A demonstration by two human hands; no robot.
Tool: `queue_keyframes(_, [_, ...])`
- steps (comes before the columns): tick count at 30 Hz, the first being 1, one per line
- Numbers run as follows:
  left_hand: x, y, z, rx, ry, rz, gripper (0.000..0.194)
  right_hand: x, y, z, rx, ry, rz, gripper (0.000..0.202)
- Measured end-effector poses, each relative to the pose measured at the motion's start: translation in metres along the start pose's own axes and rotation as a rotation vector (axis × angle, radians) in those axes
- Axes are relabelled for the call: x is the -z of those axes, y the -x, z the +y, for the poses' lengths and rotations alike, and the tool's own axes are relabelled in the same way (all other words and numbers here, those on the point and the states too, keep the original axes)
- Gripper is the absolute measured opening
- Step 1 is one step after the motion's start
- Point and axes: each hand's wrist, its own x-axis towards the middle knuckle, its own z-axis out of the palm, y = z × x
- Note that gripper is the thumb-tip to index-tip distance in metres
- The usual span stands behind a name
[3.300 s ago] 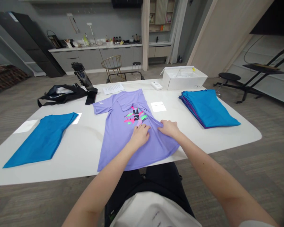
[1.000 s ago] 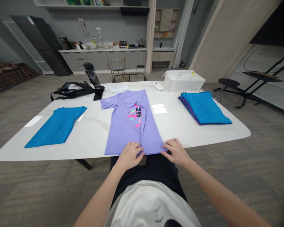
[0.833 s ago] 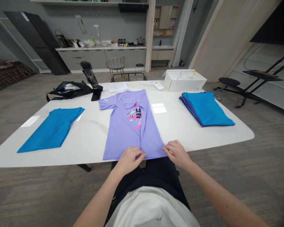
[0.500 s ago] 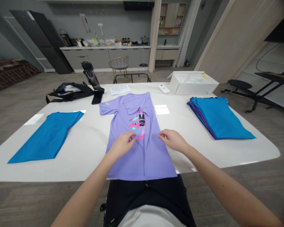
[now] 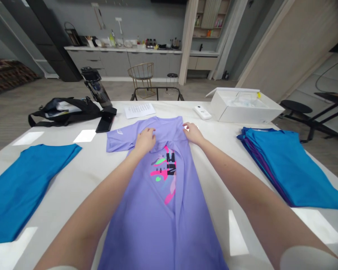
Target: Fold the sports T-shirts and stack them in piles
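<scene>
A lavender T-shirt (image 5: 146, 225) with a pink, green and black print lies on the table, one side folded inward lengthwise and a sleeve laid across its upper part. My left hand (image 5: 145, 140) is closed on the cloth of that folded sleeve, its thumb side partly hidden. At the shirt's upper right edge, my right hand (image 5: 193, 133) has its fingers bent together on the fabric by the shoulder. The other sleeve, with a small white logo, points left.
The white table (image 5: 214, 168) holds a blue garment (image 5: 25, 187) at left and a stack of folded blue and purple garments (image 5: 293, 165) at right. Farther back are a black bag (image 5: 64, 112), a phone (image 5: 105, 123), a bottle (image 5: 97, 88), a paper (image 5: 140, 110), a white device (image 5: 202, 112) and an open box (image 5: 242, 110).
Both hands have moved forward, from above the shirt's middle to its shoulder area. The view has come closer to the table, and the shirt's lower end now runs out of sight.
</scene>
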Motion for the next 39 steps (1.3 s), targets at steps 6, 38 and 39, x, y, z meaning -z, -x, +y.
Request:
queue_keyframes(6, [-0.027,-0.046,-0.02,0.177,-0.208,0.021,0.046,-0.019,-0.069,0.018,-0.098,0.046,0.024,0.048])
queue_keyframes(38, [-0.019,-0.091,-0.048,0.109,0.294,0.062,0.016,-0.024,-0.127,0.036,0.163,0.233,-0.067,0.031])
queue_keyframes(39, [-0.016,-0.092,-0.047,0.098,0.38,0.11,0.014,-0.022,-0.13,0.036,0.146,0.22,-0.054,0.031])
